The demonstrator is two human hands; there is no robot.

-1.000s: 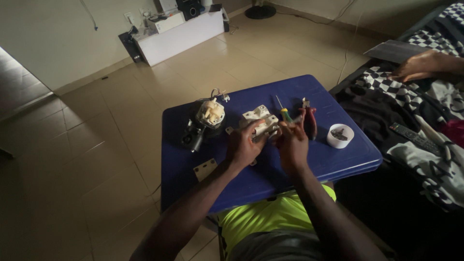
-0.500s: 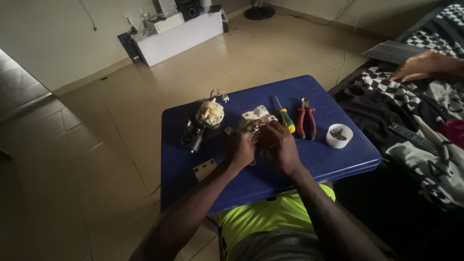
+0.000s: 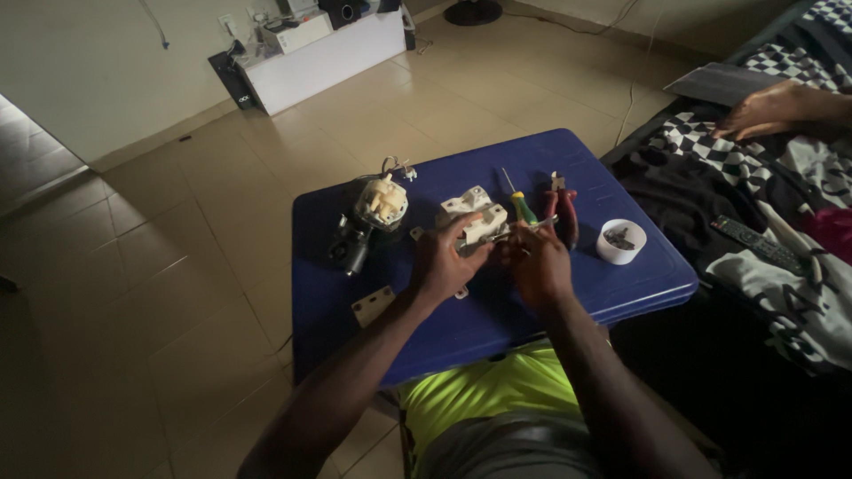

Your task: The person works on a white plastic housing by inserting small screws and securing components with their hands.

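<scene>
Both hands meet over the middle of the blue table (image 3: 621, 284): the left hand (image 3: 441, 262) grips the cream part (image 3: 473, 222) on its far side, and the right hand (image 3: 535, 262) closes narrowly beside it.

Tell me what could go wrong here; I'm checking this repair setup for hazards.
1. The room is dim, so small parts near the left hand and right hand on the cream plastic part may be missed.
2. The white cup of small pieces sits near the blue table edge and could be knocked off.
3. The loose plate near the front edge might slide off.
</scene>
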